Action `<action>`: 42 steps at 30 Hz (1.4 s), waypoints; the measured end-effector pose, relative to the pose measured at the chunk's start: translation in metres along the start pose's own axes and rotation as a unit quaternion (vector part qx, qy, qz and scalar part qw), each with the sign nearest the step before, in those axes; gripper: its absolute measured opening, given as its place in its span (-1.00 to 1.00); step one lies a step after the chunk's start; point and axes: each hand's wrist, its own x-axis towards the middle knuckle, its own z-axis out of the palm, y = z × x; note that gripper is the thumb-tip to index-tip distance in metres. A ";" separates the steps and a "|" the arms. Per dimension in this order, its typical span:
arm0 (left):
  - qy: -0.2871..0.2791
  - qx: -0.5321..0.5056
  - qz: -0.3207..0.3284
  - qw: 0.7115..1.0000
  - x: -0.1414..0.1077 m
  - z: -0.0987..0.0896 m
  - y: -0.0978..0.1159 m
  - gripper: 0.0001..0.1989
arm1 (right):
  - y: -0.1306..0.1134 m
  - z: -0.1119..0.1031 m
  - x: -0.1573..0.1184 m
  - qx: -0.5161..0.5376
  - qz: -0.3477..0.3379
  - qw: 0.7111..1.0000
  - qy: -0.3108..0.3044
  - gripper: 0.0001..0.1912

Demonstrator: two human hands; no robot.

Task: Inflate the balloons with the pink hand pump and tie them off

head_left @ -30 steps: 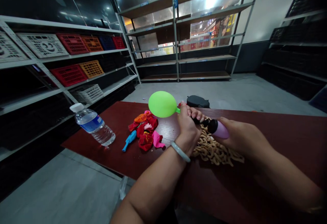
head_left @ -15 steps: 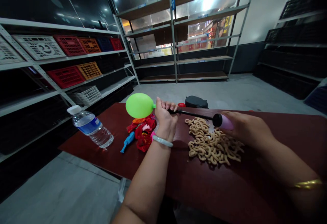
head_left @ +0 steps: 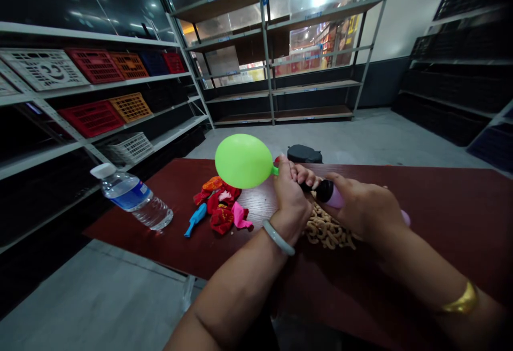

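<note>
A green balloon (head_left: 243, 161), round and inflated, points its neck at my left hand (head_left: 294, 190), whose fingers are closed around the neck and the black tip end of a hand pump. My right hand (head_left: 363, 207) is wrapped round the pump's purple body (head_left: 335, 199), close beside my left hand. Below the hands lies a pile of tan, curled pieces (head_left: 329, 232), partly hidden by them. Left of it are limp balloons: several red ones (head_left: 222, 218), a blue one (head_left: 196, 218) and a pink one (head_left: 241, 215).
A water bottle (head_left: 134, 197) with a white cap stands on the left of the dark red table (head_left: 160, 244). A dark grey object (head_left: 304, 154) shows past the far edge. Shelves with crates (head_left: 94, 65) stand at the left, more shelves behind.
The green balloon has grown larger and moved right along with my left hand. The pump's black rod, long before, is now pushed in, so both hands are close together.
</note>
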 end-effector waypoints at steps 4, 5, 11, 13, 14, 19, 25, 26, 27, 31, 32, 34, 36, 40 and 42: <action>-0.004 0.010 -0.001 1.000 -0.006 0.004 0.001 -0.47 | -0.008 0.000 -0.001 0.002 -0.006 0.999 0.043 -0.41; -0.002 0.011 -0.006 1.000 -0.004 0.004 0.004 -0.47 | -0.008 -0.001 -0.001 0.013 -0.013 0.999 0.047 -0.43; 0.043 0.006 0.051 0.998 0.024 -0.007 0.041 -0.47 | 0.018 0.002 0.009 0.053 -0.013 0.998 -0.031 -0.46; 0.060 0.006 0.074 0.995 0.035 -0.014 0.055 -0.46 | 0.034 0.008 0.011 0.062 0.000 0.997 -0.050 -0.48; 0.065 0.005 0.083 0.994 0.039 -0.016 0.059 -0.46 | 0.040 0.010 0.011 0.066 0.005 0.996 -0.053 -0.48; 0.075 -0.007 0.088 0.993 0.043 -0.023 0.057 -0.47 | 0.045 0.013 0.008 0.029 0.019 0.998 -0.050 -0.45; 0.042 0.001 0.040 0.998 0.023 -0.015 0.017 -0.47 | 0.018 0.002 0.006 0.038 0.018 0.997 -0.069 -0.44; 0.031 0.001 0.028 0.999 0.018 -0.013 0.010 -0.47 | 0.015 0.001 0.006 0.043 0.019 0.996 -0.070 -0.44; 0.020 0.002 0.017 1.000 0.013 -0.011 0.004 -0.47 | 0.012 -0.001 0.006 0.046 0.019 0.996 -0.070 -0.45; -0.009 0.020 0.002 1.000 -0.002 -0.004 -0.009 -0.47 | 0.004 -0.007 0.004 0.054 0.017 0.997 -0.057 -0.45; -0.014 0.025 0.002 1.000 -0.004 -0.003 -0.010 -0.47 | 0.003 -0.008 0.004 0.057 0.017 0.997 -0.057 -0.45; -0.019 0.032 -0.002 0.999 -0.003 -0.002 -0.007 -0.47 | 0.001 -0.010 0.005 0.067 0.017 0.996 -0.061 -0.45; -0.014 0.034 -0.004 0.999 0.002 -0.003 0.001 -0.46 | 0.003 -0.009 0.005 0.082 0.019 0.994 -0.070 -0.43; 0.025 0.023 0.022 0.999 0.025 -0.012 0.031 -0.46 | 0.018 0.001 0.007 0.085 0.014 0.994 -0.073 -0.40; 0.049 0.007 0.048 0.998 0.037 -0.018 0.048 -0.47 | 0.029 0.007 0.008 0.069 0.015 0.995 -0.068 -0.40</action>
